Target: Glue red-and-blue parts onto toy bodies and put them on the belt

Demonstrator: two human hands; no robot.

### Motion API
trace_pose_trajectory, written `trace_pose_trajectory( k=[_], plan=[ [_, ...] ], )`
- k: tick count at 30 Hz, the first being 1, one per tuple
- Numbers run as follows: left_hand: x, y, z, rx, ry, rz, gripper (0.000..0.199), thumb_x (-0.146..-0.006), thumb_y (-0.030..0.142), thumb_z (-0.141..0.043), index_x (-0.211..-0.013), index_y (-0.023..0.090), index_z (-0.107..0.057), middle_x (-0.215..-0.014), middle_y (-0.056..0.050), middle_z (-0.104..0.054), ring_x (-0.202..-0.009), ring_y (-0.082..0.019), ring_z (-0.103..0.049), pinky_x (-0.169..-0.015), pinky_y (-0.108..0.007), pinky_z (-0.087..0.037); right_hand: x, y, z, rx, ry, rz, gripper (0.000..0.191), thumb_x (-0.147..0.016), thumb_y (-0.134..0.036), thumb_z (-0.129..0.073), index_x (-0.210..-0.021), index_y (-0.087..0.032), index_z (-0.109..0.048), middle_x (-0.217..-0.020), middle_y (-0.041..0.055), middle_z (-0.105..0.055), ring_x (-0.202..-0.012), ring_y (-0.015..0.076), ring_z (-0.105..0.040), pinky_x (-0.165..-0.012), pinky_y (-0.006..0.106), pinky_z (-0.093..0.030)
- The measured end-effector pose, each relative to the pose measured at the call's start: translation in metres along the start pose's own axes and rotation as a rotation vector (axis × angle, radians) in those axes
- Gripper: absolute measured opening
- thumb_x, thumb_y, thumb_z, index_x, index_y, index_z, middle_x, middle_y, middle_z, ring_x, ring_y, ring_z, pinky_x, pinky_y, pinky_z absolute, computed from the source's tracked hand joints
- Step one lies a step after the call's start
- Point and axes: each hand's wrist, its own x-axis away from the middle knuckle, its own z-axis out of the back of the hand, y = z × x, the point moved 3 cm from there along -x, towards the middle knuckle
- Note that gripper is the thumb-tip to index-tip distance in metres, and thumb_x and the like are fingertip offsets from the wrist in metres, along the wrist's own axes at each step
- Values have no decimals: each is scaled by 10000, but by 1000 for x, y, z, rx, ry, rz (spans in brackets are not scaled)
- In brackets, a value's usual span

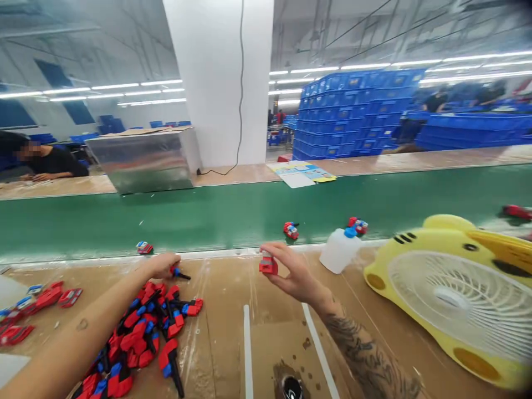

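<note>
My left hand [163, 265] is closed on a small red and blue toy part with a black rod [179, 272], just above the far end of a pile of similar parts [135, 338]. Between the thumb and fingers of my right hand [293, 274] is a red and grey toy piece [268, 264], held up over the table's far edge. Most of the part in my left hand is hidden by the fingers.
A green conveyor belt [233, 213] carries several red toy pieces [291, 230]. At right stand a white bottle [339, 252] and a yellow fan [449, 299]. More red pieces [50, 296] lie far left. A dark cup [292, 387] is at the near edge.
</note>
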Motion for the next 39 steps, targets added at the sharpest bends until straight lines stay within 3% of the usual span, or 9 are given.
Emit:
trace_pose_trajectory(
  k=[5,10,13,17,19,23,26,32,39],
  plan=[
    [-2,26,-21,227,88,-37,288,-577,247,-742,-580,198,-457,-509,67,-399,-547,-114,-333,-570,-234,-236,50,-29,13,-76,115,-226,493,-772,-183,-670,-1254,-225,-574,-1093,78,-625,-967,212,-627,-849,367,-544],
    [22,90,-85,601,35,-52,375,-816,539,-420,-938,206,-541,-617,47,-425,-485,-105,-277,-506,-233,-213,135,-4,4,-623,411,-951,380,-742,-342,-694,-1071,-225,-543,-602,-73,-553,-439,113,-474,-380,198,-362],
    [59,135,-128,922,-121,-35,502,-863,594,-326,-1081,193,-534,-766,-4,-508,-488,-86,-297,-497,-238,-259,179,-5,2,-834,550,-1131,407,-775,-455,-666,-1084,-220,-542,-637,-48,-581,-496,128,-541,-390,189,-334],
    [107,180,-156,1442,-409,-83,473,-799,522,-581,-1120,181,-650,-925,-89,-595,-602,-118,-488,-542,-253,-378,213,-22,13,-920,641,-1111,549,-787,-438,-693,-1278,-240,-545,-912,39,-682,-706,181,-665,-535,281,-488],
    [121,194,-153,1282,-383,-260,444,-826,450,-637,-1197,208,-668,-999,-110,-630,-714,-169,-580,-619,-288,-464,222,-29,18,-891,711,-1079,616,-725,-385,-779,-1289,-260,-564,-979,43,-695,-764,188,-676,-578,293,-514],
    [135,219,-148,417,-267,-743,384,-908,213,-592,-1277,306,-644,-1239,-117,-627,-1119,-260,-590,-985,-397,-460,232,-35,12,-1031,841,-1048,391,-691,-363,-824,-1040,-247,-689,-984,39,-731,-858,206,-691,-634,295,-533],
    [134,232,-157,-30,-242,-967,443,-930,111,-458,-1290,306,-626,-1352,-134,-570,-1203,-260,-559,-1003,-374,-458,233,-38,2,-1180,810,-1095,395,-709,-329,-825,-1073,-277,-681,-1035,23,-743,-880,209,-712,-647,296,-537],
    [123,236,-171,-202,-226,-1042,433,-897,85,-469,-1226,317,-627,-1367,-82,-562,-1202,-259,-549,-1010,-347,-448,234,-43,2,-1230,734,-1071,361,-807,-446,-735,-1085,-220,-696,-1047,78,-750,-916,228,-716,-861,407,-550],
    [125,240,-170,-320,-216,-1093,463,-891,41,-440,-1262,273,-591,-1368,-113,-514,-1218,-270,-485,-997,-383,-461,239,-41,3,-1234,698,-1026,460,-756,-275,-809,-1188,-244,-655,-1136,67,-718,-1022,199,-668,-923,342,-502]
  ],
)
